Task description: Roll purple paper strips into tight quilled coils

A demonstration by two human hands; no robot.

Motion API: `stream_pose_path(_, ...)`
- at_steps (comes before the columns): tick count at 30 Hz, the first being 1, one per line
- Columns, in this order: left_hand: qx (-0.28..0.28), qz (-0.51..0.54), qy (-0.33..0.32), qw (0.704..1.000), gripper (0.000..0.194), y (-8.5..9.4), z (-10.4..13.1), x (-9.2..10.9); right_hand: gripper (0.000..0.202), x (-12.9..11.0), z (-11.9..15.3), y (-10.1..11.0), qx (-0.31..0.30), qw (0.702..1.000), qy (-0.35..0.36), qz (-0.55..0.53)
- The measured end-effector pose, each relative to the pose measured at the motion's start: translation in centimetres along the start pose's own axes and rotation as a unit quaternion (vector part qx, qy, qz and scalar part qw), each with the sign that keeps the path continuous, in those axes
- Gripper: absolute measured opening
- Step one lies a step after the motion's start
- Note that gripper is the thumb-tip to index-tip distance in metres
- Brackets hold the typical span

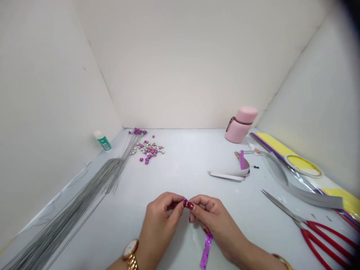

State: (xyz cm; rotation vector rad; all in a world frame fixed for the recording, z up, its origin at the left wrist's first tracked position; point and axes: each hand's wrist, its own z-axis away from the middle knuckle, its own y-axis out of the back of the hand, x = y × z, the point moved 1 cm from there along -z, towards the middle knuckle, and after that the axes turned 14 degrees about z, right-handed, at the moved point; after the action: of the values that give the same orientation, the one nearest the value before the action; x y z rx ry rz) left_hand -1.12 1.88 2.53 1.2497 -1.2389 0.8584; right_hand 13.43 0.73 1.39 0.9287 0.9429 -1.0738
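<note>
A glittery purple strip is hanging at 6 o'clock, thin and flat, its upper end being pinched between both hands. The left hand and right hand are meeting fingertip to fingertip, clamped together on the strip's folded top, the tail trailing below the right palm. At 11 o'clock small shiny folded stars are lying scattered. Grey wires are fanning out at 9 o'clock. Red-handled scissors are lying at 3 o'clock; a pink bottle is standing at 1 o'clock.
</note>
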Motion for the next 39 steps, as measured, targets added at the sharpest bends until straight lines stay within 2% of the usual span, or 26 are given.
stream_pose_path(3,-0.002,-0.089,-0.140,0.986,0.012,0.1,0.4,-0.3,0.024,-0.2,0.1,-0.3,-0.005,0.999,0.003,-0.033)
stream_pose_path(6,0.008,-0.131,-0.223,0.966,0.013,0.1,0.5,-0.7,0.025,-0.2,0.3,-0.5,-0.010,0.998,0.011,-0.058)
stream_pose_path(9,0.006,-0.140,-0.262,0.955,0.015,0.1,0.5,-0.9,0.026,-0.2,0.4,-0.5,-0.017,0.997,0.018,-0.077)
stream_pose_path(12,-0.016,-0.136,-0.267,0.954,0.020,0.0,0.6,-0.9,0.024,-0.3,0.3,-0.4,-0.016,0.995,0.023,-0.099)
stream_pose_path(16,-0.038,-0.081,-0.213,0.973,0.022,-0.2,0.7,-0.7,0.023,-0.2,0.2,-0.3,0.007,0.995,0.013,-0.102)
stream_pose_path(18,-0.030,-0.015,-0.146,0.989,0.019,-0.3,0.5,-0.7,0.024,-0.2,0.2,-0.3,0.009,0.995,0.011,-0.097)
stream_pose_path(20,-0.012,0.072,-0.053,0.996,0.014,-0.3,0.3,-0.7,0.024,-0.1,0.2,-0.3,0.002,0.996,0.014,-0.091)
stream_pose_path(23,-0.005,0.180,0.080,0.980,0.017,-0.5,0.0,-0.7,0.026,0.1,0.2,-0.4,-0.002,0.996,0.019,-0.084)
stream_pose_path(25,-0.009,0.218,0.123,0.968,0.019,-0.7,-0.1,-0.6,0.029,0.2,0.2,-0.5,-0.001,0.997,0.018,-0.076)
stream_pose_path(31,0.020,0.270,0.174,0.947,0.018,-0.9,-0.2,-0.5,0.035,0.3,0.1,-0.4,0.005,0.999,0.006,-0.042)
stream_pose_path(39,0.007,0.339,0.187,0.922,0.014,-1.1,-0.1,-0.8,0.029,-0.2,0.4,-0.4,-0.012,0.999,0.035,-0.018)
